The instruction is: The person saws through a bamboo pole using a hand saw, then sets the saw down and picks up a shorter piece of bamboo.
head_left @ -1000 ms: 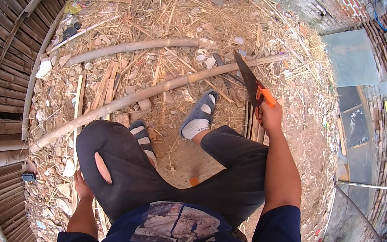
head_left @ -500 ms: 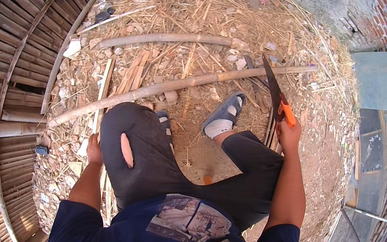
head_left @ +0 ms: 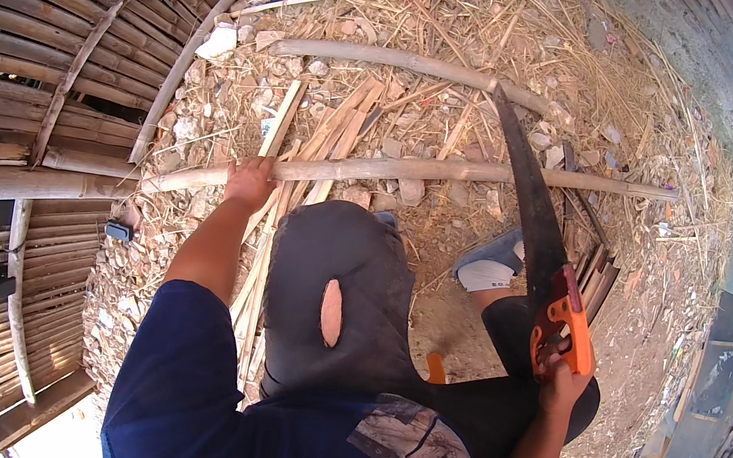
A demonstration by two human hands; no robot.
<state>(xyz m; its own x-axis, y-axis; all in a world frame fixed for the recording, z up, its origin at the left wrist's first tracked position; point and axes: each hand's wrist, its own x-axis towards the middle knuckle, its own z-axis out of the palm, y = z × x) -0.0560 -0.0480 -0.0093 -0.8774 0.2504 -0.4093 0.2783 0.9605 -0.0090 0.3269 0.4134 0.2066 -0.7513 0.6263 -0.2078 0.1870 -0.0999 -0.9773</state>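
A long bamboo pole [head_left: 375,170] lies across the ground in front of my knees. Near its left end, my left hand [head_left: 250,181] is on the pole, fingers bent over it. My right hand [head_left: 562,381] is closed round the orange handle of a hand saw [head_left: 534,197], over my right leg. The saw's dark blade points away from me and passes above the pole, its tip by a second bamboo pole [head_left: 364,55] farther off. From this angle I cannot tell how far the blade is above the poles.
Thin wooden strips [head_left: 342,135] lie beside my left knee and under the pole. An orange object [head_left: 435,368], partly hidden, shows between my legs. A slatted bamboo wall [head_left: 21,64] stands at the left. Straw and rubble cover the ground; a grey wall [head_left: 721,74] rises at far right.
My left hand has moved from beside my knee forward onto the bamboo pole. The saw has come nearer, its handle now lower in the view. The view has turned and shifted left.
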